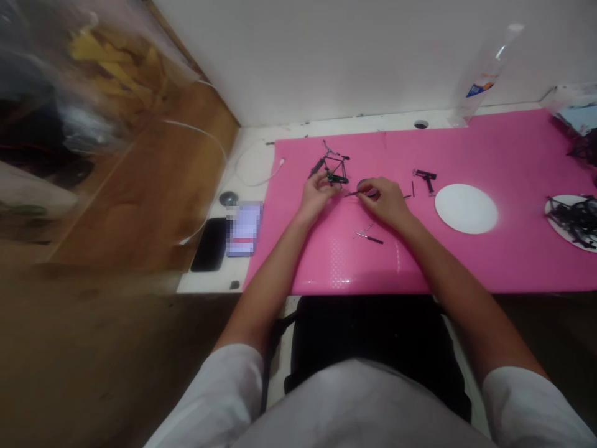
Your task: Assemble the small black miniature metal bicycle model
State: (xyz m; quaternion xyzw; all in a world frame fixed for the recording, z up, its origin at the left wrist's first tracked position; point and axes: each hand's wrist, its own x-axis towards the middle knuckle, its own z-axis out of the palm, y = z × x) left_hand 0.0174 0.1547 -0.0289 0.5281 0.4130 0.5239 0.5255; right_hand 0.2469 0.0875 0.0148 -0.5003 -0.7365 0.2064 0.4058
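Observation:
My left hand grips a black miniature bicycle low on its frame. The bicycle stands tilted, its handlebar toward the upper left. Just to the right, my right hand pinches a thin dark piece that points at the bicycle; its exact kind is too small to tell. A small round wheel-like part shows partly behind the right fingers; whether they touch it I cannot tell. Below the hands a small tool with a dark handle lies on the pink mat.
To the right lie a black T-shaped part, a thin black rod and a white plate. Black parts heap on another plate at the far right. A plastic bottle stands behind. Two phones and a white cable lie left.

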